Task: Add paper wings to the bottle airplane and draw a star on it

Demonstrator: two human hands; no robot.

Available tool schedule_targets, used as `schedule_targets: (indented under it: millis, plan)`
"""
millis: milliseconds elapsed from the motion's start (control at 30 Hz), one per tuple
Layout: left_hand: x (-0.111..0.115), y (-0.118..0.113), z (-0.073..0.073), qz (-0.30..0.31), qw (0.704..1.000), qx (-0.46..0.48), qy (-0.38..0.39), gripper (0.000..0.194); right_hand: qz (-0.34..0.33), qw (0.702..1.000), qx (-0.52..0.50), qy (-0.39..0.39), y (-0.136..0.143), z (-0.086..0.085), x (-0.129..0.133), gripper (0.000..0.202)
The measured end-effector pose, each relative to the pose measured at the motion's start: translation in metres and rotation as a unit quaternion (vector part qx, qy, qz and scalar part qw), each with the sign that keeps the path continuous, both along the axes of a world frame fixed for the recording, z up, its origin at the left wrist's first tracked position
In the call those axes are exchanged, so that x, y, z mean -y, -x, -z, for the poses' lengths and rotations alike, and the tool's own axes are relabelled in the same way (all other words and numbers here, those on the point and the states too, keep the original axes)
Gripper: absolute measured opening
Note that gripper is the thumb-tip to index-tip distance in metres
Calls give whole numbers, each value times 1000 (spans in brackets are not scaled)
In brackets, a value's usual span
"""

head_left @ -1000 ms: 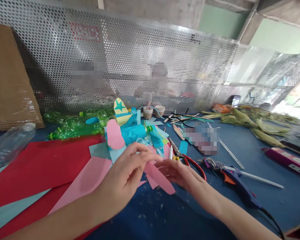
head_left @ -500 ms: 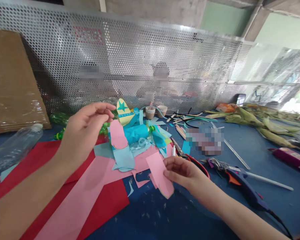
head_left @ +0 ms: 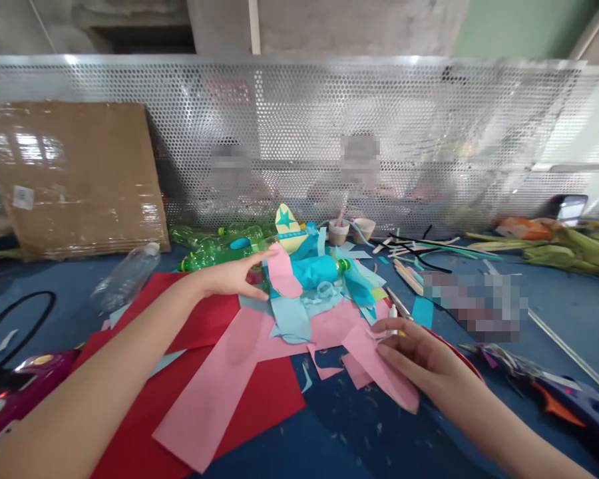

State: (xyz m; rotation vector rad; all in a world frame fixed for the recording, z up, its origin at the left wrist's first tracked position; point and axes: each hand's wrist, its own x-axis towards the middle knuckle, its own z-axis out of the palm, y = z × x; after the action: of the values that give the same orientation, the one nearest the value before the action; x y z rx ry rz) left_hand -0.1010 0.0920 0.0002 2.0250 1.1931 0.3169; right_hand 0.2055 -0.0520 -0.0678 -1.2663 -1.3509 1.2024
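Note:
My left hand (head_left: 237, 274) is at the left end of a bottle wrapped in blue paper (head_left: 314, 271), fingers apart, its fingertips by a pink rounded paper piece (head_left: 284, 271). Whether it grips that piece is unclear. Below the pink piece lies a light blue paper piece (head_left: 290, 319). A yellow paper shape with a teal star (head_left: 286, 223) stands behind the bottle. My right hand (head_left: 414, 352) pinches a pink paper strip (head_left: 374, 359) between thumb and fingers, above the blue table (head_left: 344, 439).
Red paper sheets (head_left: 264, 392) and a long pink strip (head_left: 214, 392) lie at front left. Right of my right hand is a glue gun (head_left: 544, 392). Scissors (head_left: 399, 303) lie behind that hand. Clear bottle (head_left: 127, 276), cardboard (head_left: 74, 179) and cups (head_left: 338, 233) stand farther off.
The view has swung left, bringing more cardboard into sight. My left hand has come down beside the pink piece on the bottle. The strip in my right hand has tilted.

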Motion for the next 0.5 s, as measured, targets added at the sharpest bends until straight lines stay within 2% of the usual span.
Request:
schedule_targets:
  millis: [100,200,300,400,500]
  plan:
    - [-1,-10,8,-26,995,92,-21,95,14,998,11,-58,-2,4,-3,38]
    - [-4,-15,20,-61,983,169,-26,82,-8,997,50,-59,-3,3,-4,32]
    - [-7,-14,29,-92,978,186,-13,78,-46,995,83,-41,1,-5,-8,27]
    - [-8,-12,33,-108,971,213,12,74,-71,988,115,-71,15,-19,-20,19]
    - [-8,-14,31,-110,963,242,43,70,-52,987,100,-115,39,-28,-45,14]
